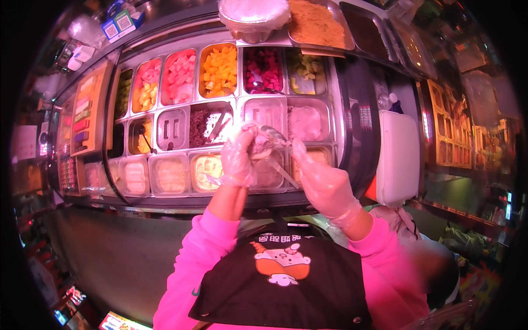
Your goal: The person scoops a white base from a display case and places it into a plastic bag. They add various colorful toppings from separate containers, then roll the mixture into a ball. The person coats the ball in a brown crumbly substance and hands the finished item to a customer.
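Observation:
Above the topping counter, my left hand [237,159], in a clear plastic glove, is curled around a soft pinkish-purple lump [259,144]. My right hand [324,181], gloved too, has its fingertips pinched at the end of a thin grey metal utensil [275,133]. The utensil's other end reaches the lump; its exact kind cannot be made out. Below the hands, a pale strip-like handle [283,174] slants over a tub. Beside my right fingers sits a tub of pale pink paste [305,122]. A tub of creamy yellow filling [209,171] lies next to my left wrist.
Fruit tubs fill the back row, including orange cubes [219,69] and magenta cubes [263,69]. A tray of orange crumbs [319,25] and a covered bowl [254,16] stand behind. At right is a white lidded box [397,159]; a person [434,269] is close at lower right.

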Demonstrator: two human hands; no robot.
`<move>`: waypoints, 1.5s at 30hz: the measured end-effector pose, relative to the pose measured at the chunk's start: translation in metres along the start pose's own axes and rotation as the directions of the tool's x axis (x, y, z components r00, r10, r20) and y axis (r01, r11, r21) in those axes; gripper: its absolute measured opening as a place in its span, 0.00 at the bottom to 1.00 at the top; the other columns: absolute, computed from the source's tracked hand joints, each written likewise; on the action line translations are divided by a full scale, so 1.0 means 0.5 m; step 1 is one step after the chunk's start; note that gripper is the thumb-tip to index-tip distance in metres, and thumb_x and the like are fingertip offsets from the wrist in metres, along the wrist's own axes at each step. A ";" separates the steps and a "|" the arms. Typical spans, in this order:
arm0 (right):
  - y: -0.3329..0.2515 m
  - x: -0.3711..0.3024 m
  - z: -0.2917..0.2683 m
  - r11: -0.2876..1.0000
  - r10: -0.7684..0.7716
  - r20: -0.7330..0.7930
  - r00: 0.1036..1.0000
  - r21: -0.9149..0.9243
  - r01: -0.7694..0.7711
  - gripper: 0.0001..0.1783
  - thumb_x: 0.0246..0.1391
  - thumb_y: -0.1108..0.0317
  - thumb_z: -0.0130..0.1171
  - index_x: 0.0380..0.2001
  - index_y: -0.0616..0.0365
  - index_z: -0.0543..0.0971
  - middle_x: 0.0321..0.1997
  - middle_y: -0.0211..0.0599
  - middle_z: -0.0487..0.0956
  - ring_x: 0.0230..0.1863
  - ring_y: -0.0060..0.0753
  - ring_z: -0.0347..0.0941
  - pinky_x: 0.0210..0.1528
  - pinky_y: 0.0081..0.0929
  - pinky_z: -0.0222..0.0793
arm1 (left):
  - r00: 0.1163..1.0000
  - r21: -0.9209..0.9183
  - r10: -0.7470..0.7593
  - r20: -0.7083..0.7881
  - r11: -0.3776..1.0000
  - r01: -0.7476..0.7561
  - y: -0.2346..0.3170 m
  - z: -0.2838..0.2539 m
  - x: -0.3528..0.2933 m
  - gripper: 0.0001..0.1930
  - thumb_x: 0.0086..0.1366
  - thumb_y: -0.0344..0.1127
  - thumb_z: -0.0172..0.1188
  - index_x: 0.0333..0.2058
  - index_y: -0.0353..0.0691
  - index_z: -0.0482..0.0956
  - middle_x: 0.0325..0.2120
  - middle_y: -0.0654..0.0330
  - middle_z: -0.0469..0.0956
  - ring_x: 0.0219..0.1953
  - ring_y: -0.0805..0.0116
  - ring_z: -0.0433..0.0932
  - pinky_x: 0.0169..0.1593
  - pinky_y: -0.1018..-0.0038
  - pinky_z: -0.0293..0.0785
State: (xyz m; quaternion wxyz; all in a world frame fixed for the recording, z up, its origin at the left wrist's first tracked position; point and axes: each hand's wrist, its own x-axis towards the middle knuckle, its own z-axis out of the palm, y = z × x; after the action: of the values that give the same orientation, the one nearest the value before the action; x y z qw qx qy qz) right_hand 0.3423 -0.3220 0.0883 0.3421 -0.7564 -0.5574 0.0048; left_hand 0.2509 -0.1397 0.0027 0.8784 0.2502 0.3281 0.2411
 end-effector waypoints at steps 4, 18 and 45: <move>0.031 0.000 -0.015 0.773 0.348 0.197 0.916 0.492 -0.400 0.24 0.59 0.81 0.59 0.60 0.70 0.77 0.31 0.41 0.82 0.24 0.28 0.78 0.31 0.24 0.75 | 0.953 -0.012 -0.117 0.279 0.992 0.125 0.046 0.007 0.006 0.09 0.70 0.30 0.57 0.47 0.34 0.75 0.36 0.57 0.76 0.41 0.66 0.79 0.46 0.72 0.78; 0.451 0.002 0.190 -0.112 0.815 0.547 0.194 0.477 -0.872 0.10 0.52 0.75 0.68 0.38 0.59 0.80 0.23 0.36 0.78 0.11 0.21 0.62 0.11 0.22 0.49 | 0.962 -0.119 -0.181 0.203 0.971 0.208 0.067 -0.102 0.067 0.19 0.73 0.49 0.61 0.53 0.42 0.76 0.45 0.56 0.80 0.48 0.59 0.81 0.55 0.46 0.81; 0.432 0.006 0.297 -0.666 0.581 0.799 0.154 0.576 -0.474 0.09 0.64 0.64 0.62 0.32 0.50 0.74 0.20 0.22 0.69 0.10 0.16 0.56 0.10 0.21 0.46 | 0.940 -0.298 -0.340 0.013 0.896 0.328 0.021 -0.079 0.090 0.26 0.72 0.57 0.58 0.57 0.43 0.74 0.57 0.50 0.77 0.60 0.44 0.76 0.61 0.35 0.72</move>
State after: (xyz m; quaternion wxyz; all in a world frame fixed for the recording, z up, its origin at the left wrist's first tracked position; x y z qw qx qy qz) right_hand 0.4675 -0.2746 -0.1371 0.6445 -0.4499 0.2816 0.5503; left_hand 0.2506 -0.0943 -0.0375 0.9276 0.0511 0.3434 0.1381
